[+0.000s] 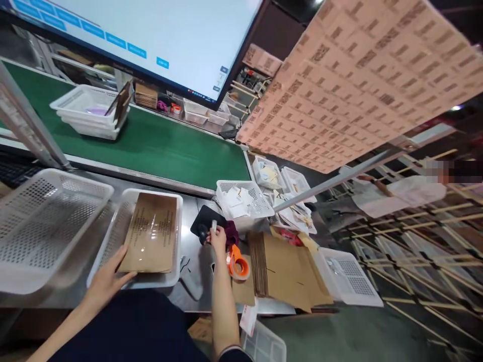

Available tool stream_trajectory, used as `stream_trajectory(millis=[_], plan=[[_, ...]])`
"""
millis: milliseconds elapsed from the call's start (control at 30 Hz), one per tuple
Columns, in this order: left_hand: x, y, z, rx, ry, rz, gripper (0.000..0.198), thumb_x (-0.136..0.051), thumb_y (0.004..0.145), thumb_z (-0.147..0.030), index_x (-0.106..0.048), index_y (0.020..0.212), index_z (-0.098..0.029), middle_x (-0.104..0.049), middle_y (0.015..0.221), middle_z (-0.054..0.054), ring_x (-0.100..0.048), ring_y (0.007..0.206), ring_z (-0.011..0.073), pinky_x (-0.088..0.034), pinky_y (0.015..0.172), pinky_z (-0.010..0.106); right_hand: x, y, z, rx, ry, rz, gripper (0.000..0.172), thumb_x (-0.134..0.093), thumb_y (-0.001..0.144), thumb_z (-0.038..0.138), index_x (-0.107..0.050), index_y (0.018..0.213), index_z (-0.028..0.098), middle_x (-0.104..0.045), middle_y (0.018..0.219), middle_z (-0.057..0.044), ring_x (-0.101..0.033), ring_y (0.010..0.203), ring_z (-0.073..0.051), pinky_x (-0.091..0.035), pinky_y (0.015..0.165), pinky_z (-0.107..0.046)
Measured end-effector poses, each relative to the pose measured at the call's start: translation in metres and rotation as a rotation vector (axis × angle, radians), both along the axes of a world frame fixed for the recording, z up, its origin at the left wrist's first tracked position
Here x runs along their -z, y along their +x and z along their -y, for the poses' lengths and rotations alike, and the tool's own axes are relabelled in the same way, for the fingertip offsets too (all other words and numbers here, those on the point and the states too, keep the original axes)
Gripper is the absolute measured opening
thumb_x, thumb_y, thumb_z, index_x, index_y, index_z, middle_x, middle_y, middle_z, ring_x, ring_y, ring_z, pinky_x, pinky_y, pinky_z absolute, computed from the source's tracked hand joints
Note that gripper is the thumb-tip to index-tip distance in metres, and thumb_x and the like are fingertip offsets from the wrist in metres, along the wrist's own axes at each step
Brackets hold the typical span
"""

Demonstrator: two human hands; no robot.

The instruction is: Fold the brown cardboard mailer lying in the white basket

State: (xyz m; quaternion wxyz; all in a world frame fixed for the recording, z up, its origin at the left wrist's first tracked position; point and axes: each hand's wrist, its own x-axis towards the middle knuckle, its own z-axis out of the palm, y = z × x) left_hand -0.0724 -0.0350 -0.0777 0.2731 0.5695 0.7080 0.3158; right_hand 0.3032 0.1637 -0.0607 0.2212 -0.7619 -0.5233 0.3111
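While the left hand (105, 279) holds cardboard (153, 234), the right hand (218, 241) (apart) pinches a small object (214, 224).

White baskets (88, 123) on green belt (169, 153)

top (132, 329): dark navy | right sleeve (237, 356): short, navy, thin pale stripe (228, 348) at cuff | forearms (225, 306) and fingers (220, 234): bare

Metal bench (188, 219) beneath white baskets (118, 231)
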Motion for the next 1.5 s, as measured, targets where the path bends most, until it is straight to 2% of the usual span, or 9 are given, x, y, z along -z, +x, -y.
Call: stream_trajectory(millis=[133,333,533,800,967,1033,1267,1400,1500], plan=[[0.008,0.020,-0.008,0.031,0.059,-0.048,0.083,-0.063,0.093,-0.065,-0.056,0.156,-0.012,-0.053,0.162,0.023,-0.054,0.148,0.0412,-0.053,0.119,0.055,-0.041,-0.089,0.007,-0.236,0.054,-0.011,0.028,-0.063,0.101,0.041,-0.072,0.115,0.019,-0.079,0.100,-0.008,-0.076,0.090,-0.023,-0.056,0.077,-0.030],[0.016,0.019,0.000,0.104,0.192,-0.071,0.072,-0.052,0.103,-0.059,-0.051,0.158,-0.012,-0.044,0.168,0.026,-0.054,0.148,0.0427,-0.057,0.113,0.058,-0.092,-0.196,0.012,-0.454,-0.015,0.395,0.030,-0.051,0.107,0.043,-0.070,0.120,0.023,-0.079,0.111,-0.009,-0.073,0.104,-0.027,-0.051,0.086,-0.035],[0.012,-0.009,0.027,0.101,0.222,0.033,0.061,-0.051,0.107,-0.058,-0.056,0.153,-0.019,-0.043,0.170,0.021,-0.053,0.149,0.0394,-0.056,0.115,0.056,-0.106,-0.225,0.007,-0.485,-0.066,0.564,0.032,-0.046,0.110,0.038,-0.067,0.127,0.021,-0.077,0.117,-0.010,-0.072,0.108,-0.028,-0.051,0.084,-0.035],[0.011,-0.037,0.036,0.115,0.189,0.127,0.056,-0.051,0.106,-0.057,-0.065,0.145,-0.019,-0.043,0.170,0.017,-0.060,0.143,0.0385,-0.060,0.110,0.052,-0.109,-0.254,0.024,-0.470,-0.079,0.709,0.034,-0.045,0.109,0.028,-0.063,0.134,0.013,-0.075,0.125,-0.019,-0.074,0.113,-0.033,-0.057,0.091,-0.042],[0.002,-0.045,0.045,0.120,0.135,0.147,0.052,-0.051,0.107,-0.056,-0.067,0.143,-0.021,-0.044,0.170,0.015,-0.071,0.126,0.0326,-0.067,0.085,0.037,-0.112,-0.257,0.049,-0.466,-0.099,0.721,0.030,-0.048,0.106,0.021,-0.067,0.128,0.012,-0.077,0.115,-0.022,-0.076,0.110,-0.033,-0.058,0.090,-0.041],[-0.001,-0.047,0.047,0.117,0.146,0.139,0.051,-0.052,0.107,-0.055,-0.068,0.141,-0.021,-0.046,0.168,0.015,-0.072,0.124,0.0326,-0.066,0.088,0.039,-0.111,-0.249,0.071,-0.467,-0.111,0.723,0.028,-0.050,0.107,0.023,-0.067,0.127,0.014,-0.078,0.112,-0.021,-0.077,0.107,-0.033,-0.058,0.088,-0.041],[-0.008,-0.041,0.033,0.158,0.322,0.045,0.040,-0.055,0.108,-0.045,-0.073,0.130,-0.018,-0.062,0.149,0.017,-0.069,0.126,0.0340,-0.060,0.101,0.045,-0.090,-0.203,0.196,-0.440,-0.187,0.686,0.029,-0.046,0.111,0.031,-0.070,0.124,0.020,-0.080,0.097,-0.015,-0.078,0.087,-0.033,-0.054,0.071,-0.037],[-0.017,-0.030,0.005,0.293,0.447,-0.081,0.026,-0.059,0.107,-0.038,-0.074,0.111,-0.017,-0.070,0.110,0.013,-0.069,0.105,0.0300,-0.057,0.092,0.042,-0.050,-0.169,0.244,-0.524,0.169,0.601,0.025,-0.051,0.111,0.031,-0.073,0.115,0.020,-0.076,0.088,-0.008,-0.071,0.072,-0.022,-0.044,0.062,-0.028],[-0.029,-0.024,-0.024,0.496,0.475,-0.248,0.018,-0.059,0.107,-0.032,-0.069,0.101,-0.017,-0.067,0.101,0.010,-0.065,0.094,0.0279,-0.054,0.082,0.039,-0.014,-0.144,0.240,-0.631,0.613,0.604,0.022,-0.053,0.108,0.019,-0.074,0.102,0.018,-0.071,0.085,-0.007,-0.065,0.073,-0.018,-0.044,0.064,-0.026]])
